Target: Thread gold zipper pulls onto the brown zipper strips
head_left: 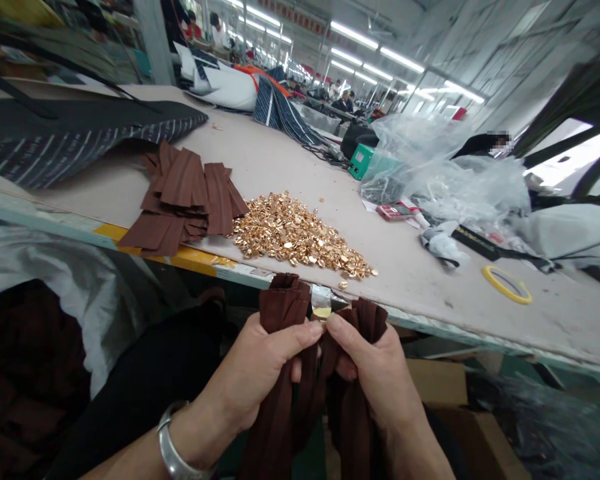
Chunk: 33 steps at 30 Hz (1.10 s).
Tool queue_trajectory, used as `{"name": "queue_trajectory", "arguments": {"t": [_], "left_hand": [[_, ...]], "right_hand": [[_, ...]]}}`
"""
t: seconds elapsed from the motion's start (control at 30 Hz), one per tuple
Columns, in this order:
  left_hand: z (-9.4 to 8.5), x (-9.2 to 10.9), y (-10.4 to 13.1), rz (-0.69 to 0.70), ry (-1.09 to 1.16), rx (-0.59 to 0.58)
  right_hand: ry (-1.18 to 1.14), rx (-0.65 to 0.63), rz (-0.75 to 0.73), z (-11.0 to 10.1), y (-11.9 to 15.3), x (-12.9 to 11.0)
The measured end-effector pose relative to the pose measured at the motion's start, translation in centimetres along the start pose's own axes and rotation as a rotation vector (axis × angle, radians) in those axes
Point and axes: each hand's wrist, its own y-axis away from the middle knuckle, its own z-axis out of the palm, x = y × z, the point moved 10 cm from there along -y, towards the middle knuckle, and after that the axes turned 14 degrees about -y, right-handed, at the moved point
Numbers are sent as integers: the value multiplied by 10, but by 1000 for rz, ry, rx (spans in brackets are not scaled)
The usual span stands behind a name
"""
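My left hand (pixel 267 363) is closed around a bundle of brown zipper strips (pixel 284 300), just off the table's front edge. A second brown bundle (pixel 367 320) hangs in my right hand (pixel 367 360), which is closed too. Both thumbs almost meet between the bundles, and whatever is pinched at their tips is too small to make out. Beyond my hands, on the table, spreads a heap of small gold metal zipper sliders (pixel 300 233). Left of that heap lies a stack of cut brown zipper strips (pixel 185 197).
Dark striped material (pixel 80 133) covers the table's left end. On the right are clear plastic bags (pixel 440 160), a green box (pixel 363 161), a red item (pixel 397 212) and a yellow tape roll (pixel 507 285). A cardboard box (pixel 485 433) stands below the table.
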Motion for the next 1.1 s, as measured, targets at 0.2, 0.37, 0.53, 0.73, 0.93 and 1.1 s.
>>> {"name": "queue_trajectory", "arguments": {"t": [0.2,0.37,0.53,0.73,0.93,1.1], "left_hand": [[0,-4,-3,-48,112,33],[1,-3,-7,-74,144,50],[4,-1,-9,-75,114,23],[8,2,0,-2,42,-8],[12,-6,10,7,-52,-85],[4,-14,8,-35,-59,-44]], "right_hand": [[494,72,-363,17,7,-46],[1025,284,-715,36,5,-85],[851,271,-635,27,-11,-93],[338,-152,-281,36,-5,-52],[129,-147,-72,-4,0,-28],[521,208,-356,-26,-3,-69]]}}
